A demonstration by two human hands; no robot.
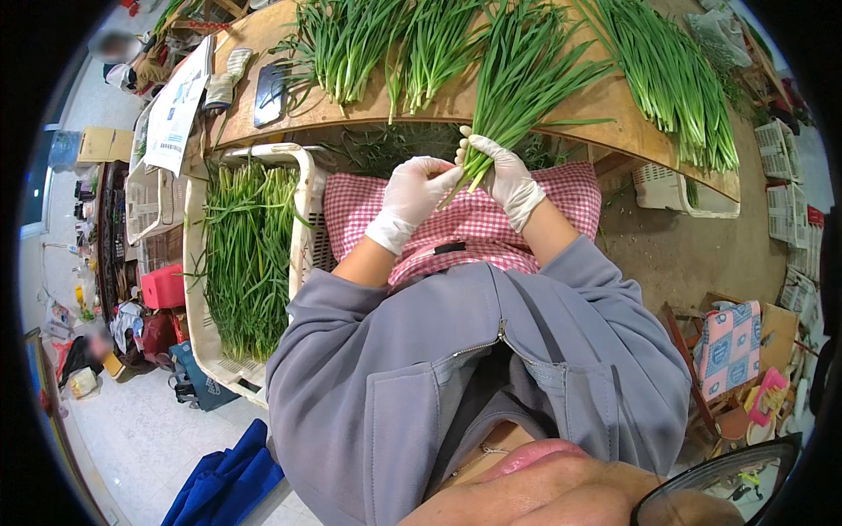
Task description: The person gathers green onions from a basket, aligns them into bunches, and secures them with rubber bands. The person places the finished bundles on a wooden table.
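Note:
My right hand [508, 172], in a thin white glove, grips a bunch of long green garlic chives [520, 85] near its pale stem ends, with fingertips wrapped round its left side. The leaves fan up over the edge of a wooden table [302, 121]. My left hand [418, 194], gloved alike, pinches a stem at the bunch's lower end between thumb and forefinger. More bunches lie on the table: two to the left [352, 59] [434, 59], and a large pile [671, 85] at the right. A white plastic crate [304, 217] packed with upright chives stands at my left.
A smartphone [270, 95], a striped work glove [227, 79] and a newspaper [179, 108] lie at the table's left. A red checked cloth [355, 210] covers my lap. Another white crate [714, 205] is under the table's right side. A person [125, 69] is at the far upper left.

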